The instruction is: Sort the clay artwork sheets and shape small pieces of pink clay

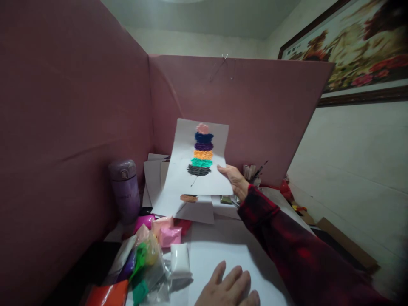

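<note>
My right hand (235,178), in a red and black plaid sleeve, pinches the right edge of a sheet of white paper (175,170). The sheet is raised and tilted toward me. On it is a feather-shaped clay picture (203,155) with bands of pink, dark blue, purple, orange, green and dark grey, and a thin stem below. My left hand (228,287) is low in the view, fingers apart, over or on white paper (219,242) on the table; whether it touches is unclear. Behind the raised sheet, a second sheet (200,212) with a brown clay piece is partly hidden.
Several packets of coloured clay (170,236) lie at the left, among them a white packet (180,261) and an orange one (108,293). A purple bottle (125,191) stands behind them. Pink panels (255,110) enclose the left and back. Brushes (256,172) stand at the back right.
</note>
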Motion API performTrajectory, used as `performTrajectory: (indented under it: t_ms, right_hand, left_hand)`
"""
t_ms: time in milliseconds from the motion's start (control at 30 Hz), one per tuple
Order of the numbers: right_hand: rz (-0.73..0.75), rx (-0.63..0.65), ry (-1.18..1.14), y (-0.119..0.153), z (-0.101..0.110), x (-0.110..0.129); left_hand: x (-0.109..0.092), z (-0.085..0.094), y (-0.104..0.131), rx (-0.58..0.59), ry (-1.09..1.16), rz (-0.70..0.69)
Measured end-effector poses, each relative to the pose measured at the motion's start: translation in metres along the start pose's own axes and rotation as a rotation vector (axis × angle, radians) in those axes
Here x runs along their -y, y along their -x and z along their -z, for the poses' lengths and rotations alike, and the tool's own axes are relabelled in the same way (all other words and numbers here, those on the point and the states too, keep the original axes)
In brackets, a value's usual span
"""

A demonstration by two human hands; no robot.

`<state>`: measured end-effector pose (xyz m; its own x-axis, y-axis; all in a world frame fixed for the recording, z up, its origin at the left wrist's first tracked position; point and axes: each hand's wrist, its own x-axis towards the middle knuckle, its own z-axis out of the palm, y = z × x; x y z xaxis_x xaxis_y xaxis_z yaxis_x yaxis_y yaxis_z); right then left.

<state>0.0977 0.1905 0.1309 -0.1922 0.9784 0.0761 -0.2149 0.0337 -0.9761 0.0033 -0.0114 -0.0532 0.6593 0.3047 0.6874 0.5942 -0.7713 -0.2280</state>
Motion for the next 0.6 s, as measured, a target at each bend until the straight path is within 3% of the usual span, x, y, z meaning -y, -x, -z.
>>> performTrajectory:
  t_ms: [167,267,433,600]
  right_hand:
    - [0.009,0.037,0.239,-0.036,-0.049,-0.046]
    - [-0.017,0.071,0.461,-0.048,-0.060,-0.066]
    - [0.011,0.075,0.764,-0.051,-0.038,-0.063]
    - [0.034,0.051,0.924,-0.023,0.003,-0.036]
  left_hand:
    - [-0.006,-0.028,0.005,-0.052,-0.011,0.040]
    - [-0.011,-0.040,0.003,-0.169,-0.025,0.120]
    - [-0.010,-0.035,-0.002,-0.281,-0.045,0.122]
    - [-0.003,-0.019,0.001,-0.147,-0.033,0.016]
